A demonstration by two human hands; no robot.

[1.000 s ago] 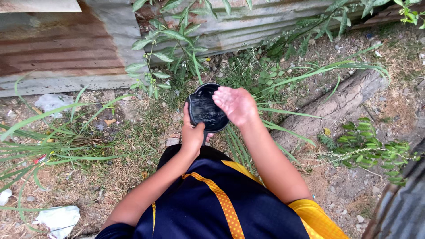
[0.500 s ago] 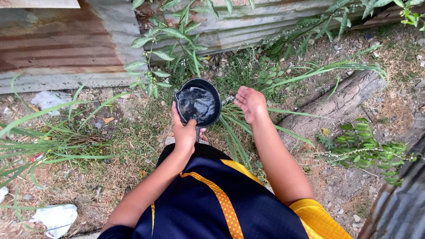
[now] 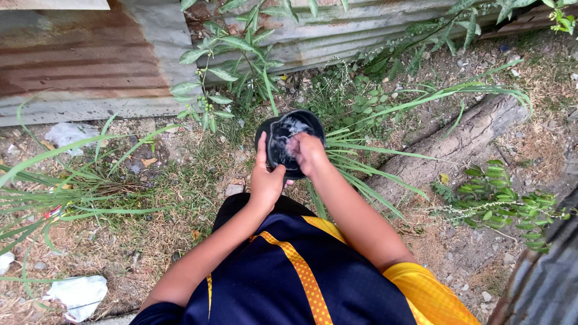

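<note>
The right hand (image 3: 307, 151) has swung back into the round black plastic dipper (image 3: 289, 139); the left hand (image 3: 265, 180) grips its handle, which points toward the person, with water inside.

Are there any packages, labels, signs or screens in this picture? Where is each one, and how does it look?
No labels, signs or screens show.
Crumpled white wrapper or bag: on the ground at lower left, among dry grass.
Pale crumpled plastic scrap: on the soil at left, near the rusty corrugated sheet.
Small white scrap: at the left edge, partly cut off.
</note>
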